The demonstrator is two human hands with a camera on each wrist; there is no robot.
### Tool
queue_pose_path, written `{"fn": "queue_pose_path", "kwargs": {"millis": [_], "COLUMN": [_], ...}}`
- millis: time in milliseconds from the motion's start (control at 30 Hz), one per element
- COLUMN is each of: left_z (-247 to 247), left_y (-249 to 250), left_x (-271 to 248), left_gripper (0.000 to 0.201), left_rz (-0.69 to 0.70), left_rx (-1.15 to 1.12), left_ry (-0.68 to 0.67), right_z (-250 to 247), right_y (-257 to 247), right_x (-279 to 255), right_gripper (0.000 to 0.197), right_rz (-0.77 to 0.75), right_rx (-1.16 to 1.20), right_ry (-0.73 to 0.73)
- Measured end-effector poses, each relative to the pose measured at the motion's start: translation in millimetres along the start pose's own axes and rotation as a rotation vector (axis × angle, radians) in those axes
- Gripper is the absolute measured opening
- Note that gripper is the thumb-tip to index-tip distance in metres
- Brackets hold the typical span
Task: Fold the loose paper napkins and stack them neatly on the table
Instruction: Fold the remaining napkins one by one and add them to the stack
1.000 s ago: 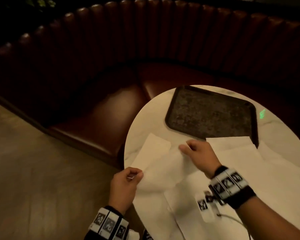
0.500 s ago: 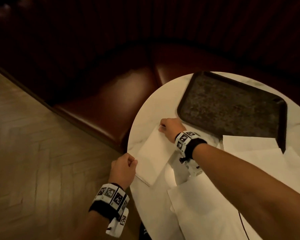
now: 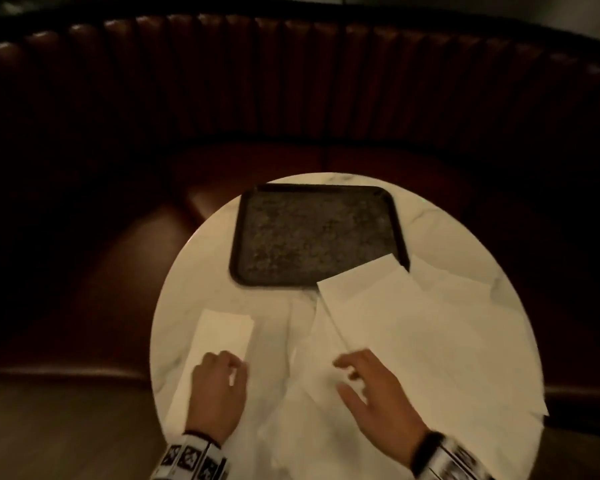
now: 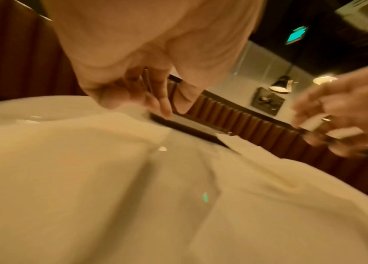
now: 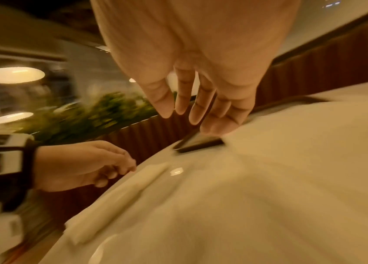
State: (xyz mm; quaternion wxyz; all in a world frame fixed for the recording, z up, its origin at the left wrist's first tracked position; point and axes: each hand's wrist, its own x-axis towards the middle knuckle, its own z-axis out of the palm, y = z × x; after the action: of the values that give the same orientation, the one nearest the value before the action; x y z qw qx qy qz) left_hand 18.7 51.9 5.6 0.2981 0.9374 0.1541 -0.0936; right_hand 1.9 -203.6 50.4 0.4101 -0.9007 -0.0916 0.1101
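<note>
A folded white napkin (image 3: 222,336) lies as a long strip at the left of the round marble table (image 3: 201,271). My left hand (image 3: 229,365) hangs over its near end with fingers loosely curled and nothing gripped; the left wrist view shows the same hand (image 4: 156,100) empty. Over the loose napkins (image 3: 447,358) spread across the table's right half, my right hand (image 3: 350,374) hovers with fingers spread. In the right wrist view the straight fingertips (image 5: 192,121) hang just above the paper. One loose sheet's corner (image 3: 371,282) overlaps the tray.
A dark rectangular tray (image 3: 312,233) sits at the back of the table. A curved red-brown leather booth (image 3: 291,98) wraps round the far side. Wooden floor (image 3: 66,431) lies to the left, beyond the table's edge.
My right hand has left the folded napkin's far end and drawn back right over the loose sheets. My left hand has moved from the table's edge onto the folded napkin's near end.
</note>
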Motion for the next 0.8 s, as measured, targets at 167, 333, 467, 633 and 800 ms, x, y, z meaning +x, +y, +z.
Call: {"fn": "queue_pose_path", "kwargs": {"millis": [167, 333, 467, 633, 800], "left_z": [56, 90, 100, 94, 21], "left_y": [92, 138, 160, 170, 199], "left_x": [49, 114, 129, 118, 67], "left_gripper": [0.028, 0.047, 0.034, 0.042, 0.012], "left_rz": [0.034, -0.217, -0.335, -0.197, 0.066], "left_rx": [-0.115, -0.161, -0.379, -0.387, -0.782], "left_ry": [-0.261, -0.263, -0.218, -0.118, -0.271], "right_z": [-39, -44, -50, -57, -71], "right_y": [50, 84, 84, 78, 63], "right_x": [-93, -125, -127, -116, -94], "right_gripper": [0.043, 0.041, 0.038, 0.040, 0.045], "right_rz": [0.449, 0.664, 0.618, 0.550, 0.457], "right_rx": [0.206, 0.305, 0.297, 0.278, 0.259], "right_ry": [0.344, 0.374, 0.416, 0.459, 0.414]}}
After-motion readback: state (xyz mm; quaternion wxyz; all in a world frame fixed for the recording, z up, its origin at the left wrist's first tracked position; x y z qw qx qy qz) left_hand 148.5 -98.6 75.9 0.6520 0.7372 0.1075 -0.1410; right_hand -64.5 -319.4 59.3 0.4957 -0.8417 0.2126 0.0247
